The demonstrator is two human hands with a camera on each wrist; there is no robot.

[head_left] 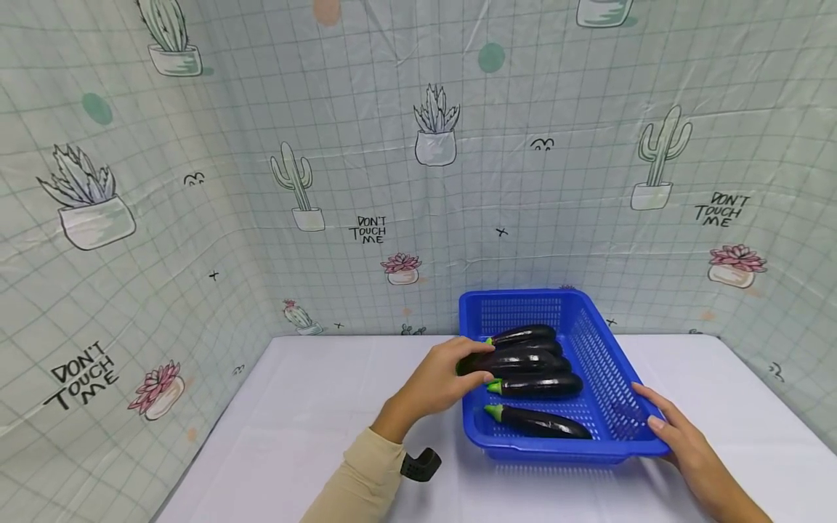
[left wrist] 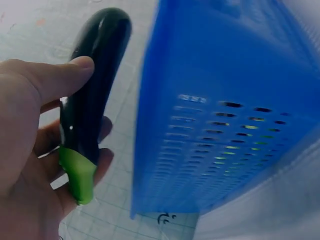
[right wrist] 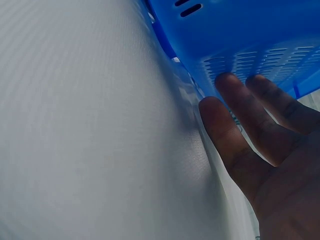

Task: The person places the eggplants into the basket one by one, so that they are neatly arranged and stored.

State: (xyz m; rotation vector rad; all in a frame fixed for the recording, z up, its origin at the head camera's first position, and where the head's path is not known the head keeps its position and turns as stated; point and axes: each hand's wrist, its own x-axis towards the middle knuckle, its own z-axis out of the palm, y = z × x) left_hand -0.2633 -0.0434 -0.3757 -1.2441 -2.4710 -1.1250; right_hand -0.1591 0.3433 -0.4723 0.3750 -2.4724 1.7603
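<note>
My left hand (head_left: 439,378) is at the left rim of a blue perforated plastic basket (head_left: 604,349). It holds a glossy dark eggplant (left wrist: 97,85) near its green stem end, thumb on one side and fingers on the other. Several more eggplants (head_left: 543,421) lie sideways in the basket, green stems pointing left; the held one partly covers those behind it. At the front right corner, my right hand (head_left: 683,443) grips the basket's rim. Seen from the right wrist, three of its fingers (right wrist: 225,132) extend along the outer wall below the rim; the thumb is out of that view.
The basket stands on a white-covered table (head_left: 314,407), close to the back. Behind and at the left hangs a pale gridded curtain (head_left: 340,181) printed with potted plants. A black band (head_left: 421,465) is on the left wrist, beside a beige sleeve (head_left: 366,472).
</note>
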